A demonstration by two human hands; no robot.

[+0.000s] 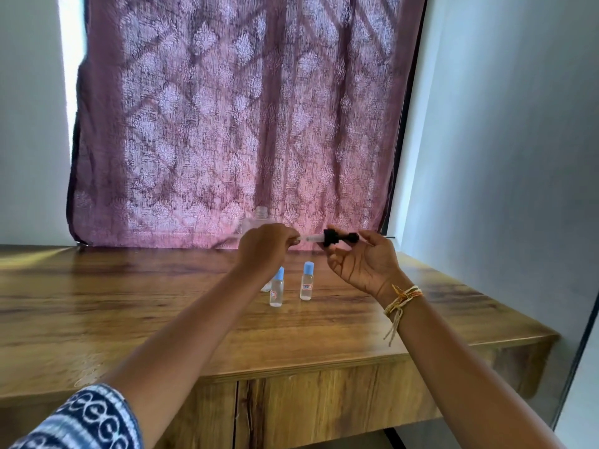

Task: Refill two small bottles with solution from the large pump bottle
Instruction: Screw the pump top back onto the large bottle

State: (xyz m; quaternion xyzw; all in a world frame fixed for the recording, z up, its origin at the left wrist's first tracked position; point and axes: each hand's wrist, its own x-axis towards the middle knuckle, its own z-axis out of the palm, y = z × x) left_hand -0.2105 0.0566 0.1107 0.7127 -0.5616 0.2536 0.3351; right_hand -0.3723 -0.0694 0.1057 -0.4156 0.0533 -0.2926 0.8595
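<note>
Two small clear bottles with light blue caps stand upright on the wooden table [129, 306]: one [276, 288] on the left, the other [307, 281] just right of it. Behind them stands the large clear bottle [259, 218], open at its neck and mostly hidden by my left hand. The black pump head [338, 238] with its clear tube is held sideways above the small bottles. My right hand [363, 264] pinches the black head. My left hand [265, 246] pinches the tube's end.
A purple patterned curtain [233, 118] hangs right behind the table. A pale wall [505, 157] stands close on the right, by the table's right edge. The table's front edge [291, 367] lies near me, with a cabinet front under it.
</note>
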